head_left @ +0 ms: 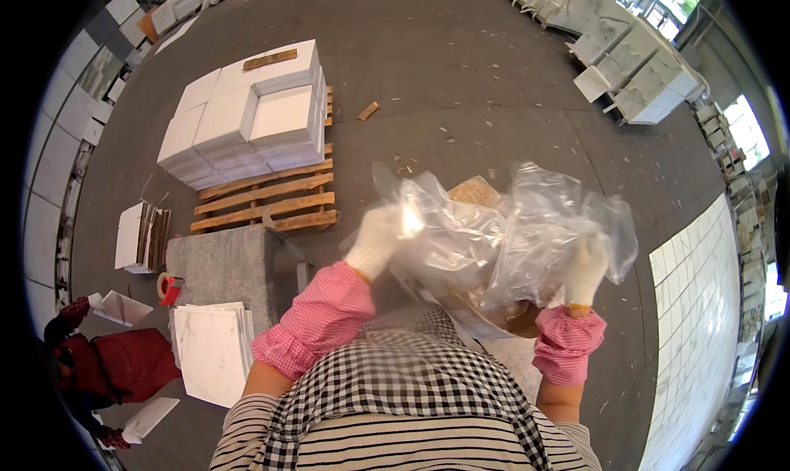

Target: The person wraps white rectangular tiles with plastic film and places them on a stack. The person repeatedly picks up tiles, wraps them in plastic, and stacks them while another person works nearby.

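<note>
Clear crinkled plastic sheeting (485,240) stretches between my two hands in front of me. My left hand (380,239), in a white knit glove, grips its left side; glare and blur cover the fingertips. Closed on the right side of the plastic is my right hand (587,265), in a matching glove, its fingers partly behind the film. Below the plastic, what looks like an open cardboard box (520,318) shows its brown inside. A piece of brown cardboard (475,192) sticks up beyond the sheeting.
White boxes (284,117) are stacked on a wooden pallet (304,201) at the far left. Marbled tiles (214,352) and a red tape dispenser (169,288) are by a grey-topped table (222,261). Another person (136,364) handles tiles there. White tiles (695,323) cover the right side.
</note>
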A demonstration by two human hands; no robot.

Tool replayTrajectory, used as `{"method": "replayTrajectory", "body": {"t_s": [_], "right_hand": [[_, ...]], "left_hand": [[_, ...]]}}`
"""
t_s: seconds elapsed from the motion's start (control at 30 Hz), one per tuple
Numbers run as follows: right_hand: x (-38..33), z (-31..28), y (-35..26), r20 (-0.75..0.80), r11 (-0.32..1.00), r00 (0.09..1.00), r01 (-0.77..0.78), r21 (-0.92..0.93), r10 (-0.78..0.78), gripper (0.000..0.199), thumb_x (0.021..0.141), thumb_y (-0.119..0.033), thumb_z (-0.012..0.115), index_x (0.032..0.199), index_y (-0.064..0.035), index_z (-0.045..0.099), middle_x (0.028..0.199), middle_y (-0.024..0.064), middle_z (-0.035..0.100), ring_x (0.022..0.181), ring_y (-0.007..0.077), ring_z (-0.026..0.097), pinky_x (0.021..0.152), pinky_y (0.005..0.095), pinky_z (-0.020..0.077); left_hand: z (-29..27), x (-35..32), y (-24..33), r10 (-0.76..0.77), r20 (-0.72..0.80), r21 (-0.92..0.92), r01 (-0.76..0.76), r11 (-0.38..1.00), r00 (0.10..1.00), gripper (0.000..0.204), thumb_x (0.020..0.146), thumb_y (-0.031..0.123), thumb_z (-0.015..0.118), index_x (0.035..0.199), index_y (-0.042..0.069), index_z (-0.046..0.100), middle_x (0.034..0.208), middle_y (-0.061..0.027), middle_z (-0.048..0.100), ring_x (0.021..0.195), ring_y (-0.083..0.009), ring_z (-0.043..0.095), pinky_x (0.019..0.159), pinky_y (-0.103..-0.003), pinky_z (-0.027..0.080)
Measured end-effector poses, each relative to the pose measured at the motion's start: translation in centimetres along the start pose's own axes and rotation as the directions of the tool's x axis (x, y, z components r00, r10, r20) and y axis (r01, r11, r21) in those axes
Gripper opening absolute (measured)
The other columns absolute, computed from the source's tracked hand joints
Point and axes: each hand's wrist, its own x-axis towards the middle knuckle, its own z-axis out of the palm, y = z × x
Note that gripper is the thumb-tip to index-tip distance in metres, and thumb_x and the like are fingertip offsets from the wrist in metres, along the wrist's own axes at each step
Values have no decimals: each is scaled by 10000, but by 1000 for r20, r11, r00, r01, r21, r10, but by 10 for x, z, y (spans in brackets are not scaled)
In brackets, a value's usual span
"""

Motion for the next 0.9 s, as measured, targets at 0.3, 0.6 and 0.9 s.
{"method": "replayTrajectory", "body": {"t_s": [0.3,0.6,0.9], "right_hand": [[-24,18,-34,242,927,899,327,185,-366,250,933,-68,653,1167,14,685,1035,121,727,923,219,670,823,387,538],[-67,50,-131,772,590,628,-589,553,-96,351,923,-123,747,1251,-32,663,1170,109,713,999,183,689,816,346,576],[-64,58,-111,666,845,699,-170,507,-260,298,946,-193,717,1182,-12,701,1015,94,737,932,194,696,808,355,571]], "left_hand": [[22,3,-4,-24,126,-354,68,933,992,197,924,78,630,1037,-45,733,895,-75,753,789,-130,674,683,-310,558],[23,-19,62,74,308,-137,-33,990,949,169,883,124,652,932,-28,709,829,-118,704,748,-176,629,680,-341,518],[25,-20,39,183,360,-55,-175,983,915,240,902,199,683,1015,-4,741,920,-182,735,829,-250,702,753,-380,550]]}}
